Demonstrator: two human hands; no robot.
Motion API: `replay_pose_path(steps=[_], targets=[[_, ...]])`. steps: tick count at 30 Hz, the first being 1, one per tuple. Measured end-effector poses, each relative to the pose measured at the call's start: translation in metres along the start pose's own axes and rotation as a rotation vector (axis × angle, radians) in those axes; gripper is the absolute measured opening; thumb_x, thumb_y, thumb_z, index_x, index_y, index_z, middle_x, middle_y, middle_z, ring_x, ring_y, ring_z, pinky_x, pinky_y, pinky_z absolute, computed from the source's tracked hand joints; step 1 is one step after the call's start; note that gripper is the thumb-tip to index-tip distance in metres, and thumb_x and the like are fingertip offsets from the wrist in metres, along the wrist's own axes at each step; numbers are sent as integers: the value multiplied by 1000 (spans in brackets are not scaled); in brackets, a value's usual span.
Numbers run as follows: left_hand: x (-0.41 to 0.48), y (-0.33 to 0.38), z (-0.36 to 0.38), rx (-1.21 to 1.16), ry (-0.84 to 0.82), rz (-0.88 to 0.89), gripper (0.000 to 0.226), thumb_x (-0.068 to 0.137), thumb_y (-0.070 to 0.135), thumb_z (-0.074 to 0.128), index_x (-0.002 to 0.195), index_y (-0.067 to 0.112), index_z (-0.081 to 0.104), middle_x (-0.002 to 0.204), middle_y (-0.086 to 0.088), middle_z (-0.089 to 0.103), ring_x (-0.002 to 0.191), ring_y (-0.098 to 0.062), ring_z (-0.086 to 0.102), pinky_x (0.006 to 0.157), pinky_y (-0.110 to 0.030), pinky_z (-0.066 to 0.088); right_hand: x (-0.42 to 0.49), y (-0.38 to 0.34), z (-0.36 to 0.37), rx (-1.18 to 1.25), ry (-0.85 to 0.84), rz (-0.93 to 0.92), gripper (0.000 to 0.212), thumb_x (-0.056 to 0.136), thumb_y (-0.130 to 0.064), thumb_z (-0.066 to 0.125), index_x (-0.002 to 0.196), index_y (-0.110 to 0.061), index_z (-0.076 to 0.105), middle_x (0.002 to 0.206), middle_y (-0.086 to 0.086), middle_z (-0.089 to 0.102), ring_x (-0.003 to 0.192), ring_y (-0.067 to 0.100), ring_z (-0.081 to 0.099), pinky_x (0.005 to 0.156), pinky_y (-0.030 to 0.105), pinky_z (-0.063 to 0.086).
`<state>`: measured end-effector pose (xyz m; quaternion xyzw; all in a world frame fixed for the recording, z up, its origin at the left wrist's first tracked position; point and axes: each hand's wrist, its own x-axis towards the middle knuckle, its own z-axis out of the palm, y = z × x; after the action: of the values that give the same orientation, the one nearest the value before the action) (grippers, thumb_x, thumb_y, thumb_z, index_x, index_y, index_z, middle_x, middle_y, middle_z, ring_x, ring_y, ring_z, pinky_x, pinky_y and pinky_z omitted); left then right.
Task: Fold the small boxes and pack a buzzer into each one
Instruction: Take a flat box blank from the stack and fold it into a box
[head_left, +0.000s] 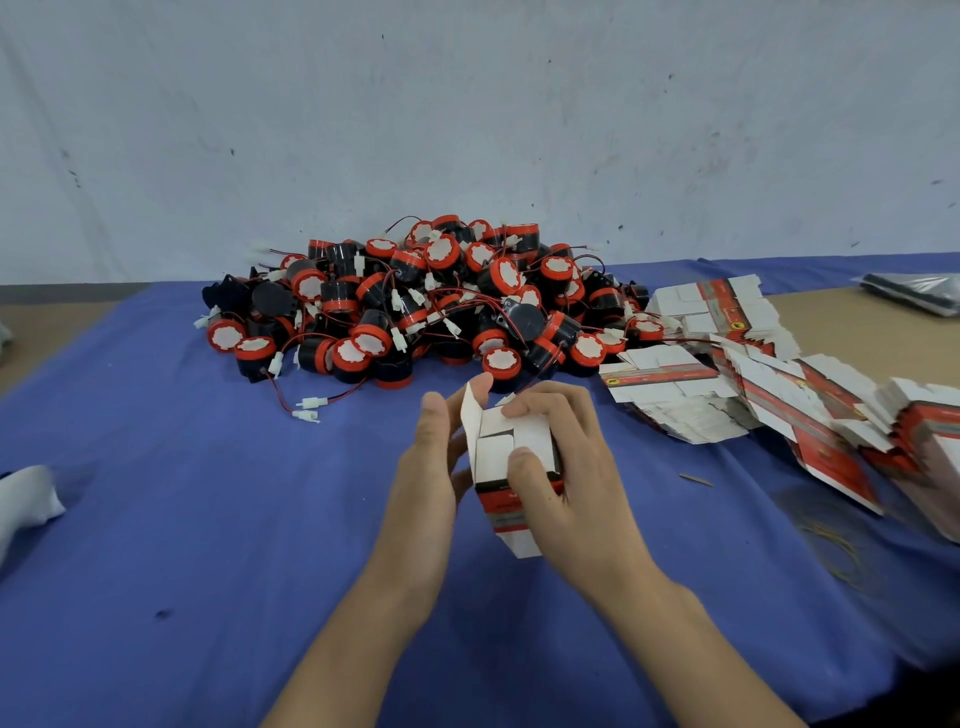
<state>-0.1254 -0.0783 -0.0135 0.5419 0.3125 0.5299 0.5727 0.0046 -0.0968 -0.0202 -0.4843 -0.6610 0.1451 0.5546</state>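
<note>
A left hand (431, 457) braces and a right hand (566, 467) wraps a half-folded small box (511, 447) over the centre of the blue tabletop (208, 519), thumb pressing an end flap down, with the buzzer pile (426, 301) at 12 o'clock and flat box blanks (727, 374) at 2 o'clock lying within reach.

1. A pale grey-white wall (467, 104) fills the far side, scuffed with small dark marks and smudges.
2. The bench (831, 322) meets it, its bare tan top showing near the far left and far right corners.
3. A blue cloth (182, 519), lightly creased, covers the rest.
4. The light is soft and even.
</note>
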Motion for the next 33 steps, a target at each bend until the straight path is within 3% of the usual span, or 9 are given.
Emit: replay_pose_path(steps=[3, 6, 12, 16, 18, 22, 24, 28, 33], targets=[[2, 2, 3, -65, -31, -107, 38, 91, 60, 52, 116, 38, 70, 116, 0, 72, 105, -16, 69, 80, -35, 55, 1, 2, -2, -62, 10, -30, 34, 81, -37, 45, 112, -27, 54, 122, -14, 44, 111, 13, 53, 77, 19, 49], [1, 1, 6, -195, -72, -244, 59, 76, 60, 61, 114, 16, 72, 101, -10, 74, 80, -15, 70, 63, -27, 55, 2, 3, -5, -149, 9, -62, 35, 80, -36, 44, 112, -26, 53, 122, -18, 41, 110, 12, 52, 76, 16, 46], [2, -2, 1, -104, -90, -226, 55, 85, 49, 57, 125, 11, 64, 117, -17, 70, 105, -30, 70, 81, -42, 60, 1, 1, -11, -242, -56, -111, 43, 84, -41, 46, 119, -19, 56, 126, -16, 43, 117, 10, 50, 92, 24, 47], [0, -5, 0, -78, -86, -203, 50, 84, 43, 63, 127, 18, 61, 111, -11, 73, 98, -26, 73, 74, -36, 60, -1, -2, -13, -183, -110, -43, 60, 87, -54, 54, 140, -28, 41, 132, -20, 46, 121, 9, 51, 97, 39, 49], [1, -6, 0, -67, -91, -204, 39, 92, 35, 61, 128, 20, 59, 106, -8, 75, 94, -24, 74, 72, -34, 60, -1, -4, -13, -177, -128, -34, 66, 86, -62, 55, 143, -36, 34, 135, -27, 42, 126, 6, 48, 100, 42, 48], [2, -8, -2, -51, -87, -205, 32, 96, 31, 61, 127, 24, 57, 105, -8, 76, 95, -26, 74, 73, -34, 60, -1, -4, -14, -202, -133, -57, 70, 88, -65, 52, 148, -37, 31, 140, -24, 40, 132, 7, 44, 103, 42, 46], [4, -10, -1, -22, -83, -195, 30, 95, 29, 62, 125, 26, 56, 100, -4, 77, 91, -22, 75, 70, -29, 59, -2, -3, -13, -223, -139, -92, 68, 89, -64, 52, 148, -40, 28, 142, -23, 38, 133, 6, 43, 106, 36, 44], [6, -14, 2, 25, -47, -166, 28, 94, 18, 65, 118, 26, 55, 86, 4, 77, 75, -13, 75, 58, -19, 55, -4, -1, -9, -345, -148, -172, 68, 90, -67, 49, 148, -41, 25, 147, -22, 33, 133, -12, 28, 108, 5, 22], [5, -12, 0, -34, -78, -184, 28, 97, 29, 62, 125, 30, 58, 106, -2, 76, 97, -22, 73, 75, -31, 58, -2, 0, -10, -342, -112, -179, 64, 93, -61, 47, 149, -37, 27, 148, -18, 35, 135, -1, 36, 108, 3, 19]])
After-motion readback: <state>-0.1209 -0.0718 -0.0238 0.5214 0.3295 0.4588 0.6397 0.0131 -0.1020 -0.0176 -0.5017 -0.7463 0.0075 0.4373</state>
